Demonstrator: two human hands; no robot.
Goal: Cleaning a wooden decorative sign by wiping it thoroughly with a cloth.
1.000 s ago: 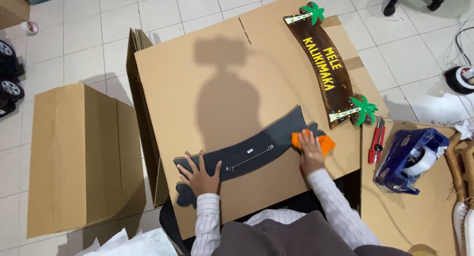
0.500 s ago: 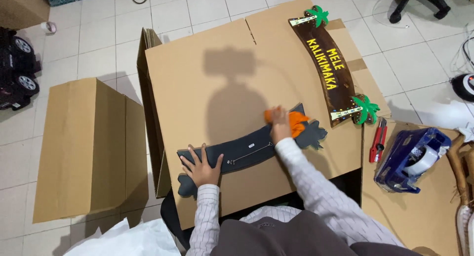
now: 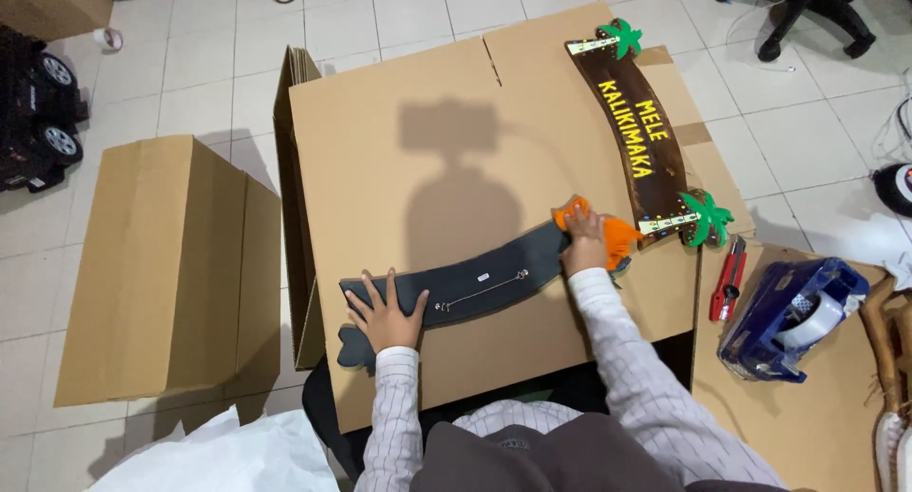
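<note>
Pressing flat, the left hand (image 3: 385, 313) pins the dark curved board (image 3: 465, 283); the right hand (image 3: 584, 245) clutches an orange cloth (image 3: 613, 234) at its far end.

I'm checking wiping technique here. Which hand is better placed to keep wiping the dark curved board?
Right. The right hand presses the orange cloth on the dark curved board, while the left hand lies flat on its other end, likely steadying it.

Bare cardboard (image 3: 399, 169) ahead (brown sign (image 3: 638, 141) rightward)

pale square floor tiles (image 3: 798, 122) under bright light, a black office chair base (image 3: 807, 8) at the top right.
</note>
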